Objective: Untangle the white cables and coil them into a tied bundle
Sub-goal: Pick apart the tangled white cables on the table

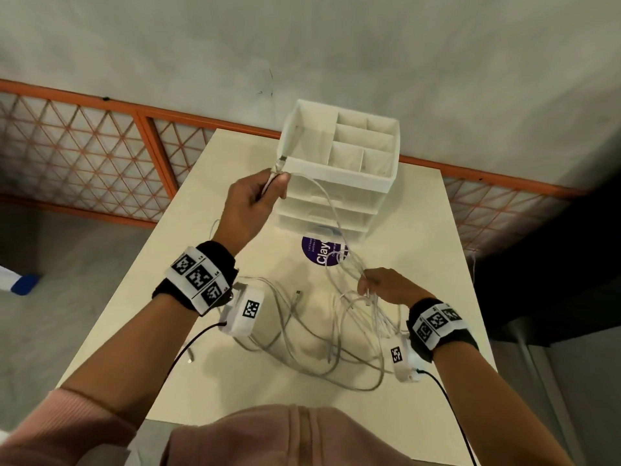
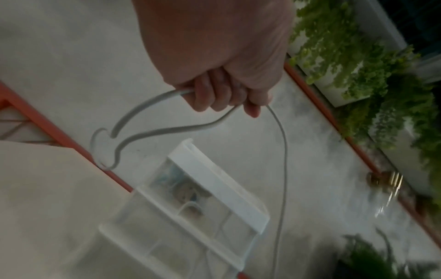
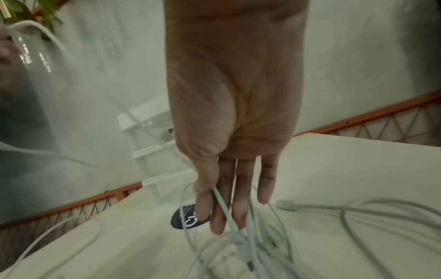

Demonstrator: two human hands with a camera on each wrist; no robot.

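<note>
Left hand [image 1: 250, 200] grips one thin white cable [image 1: 327, 200] near its plug; right hand [image 1: 386, 285] pinches the limp, light tangle [image 1: 356, 280] below; best held near plugs.

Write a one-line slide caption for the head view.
Left hand lifts one white cable by its plug end while right hand holds the tangle above the table.

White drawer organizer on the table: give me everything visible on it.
The drawer organizer is white plastic with see-through drawer fronts. Its open top tray is split into several compartments, which look empty. It stands upright at the far end of the table, beside a purple sticker. A white cable hangs across its front; contact is unclear.
</note>
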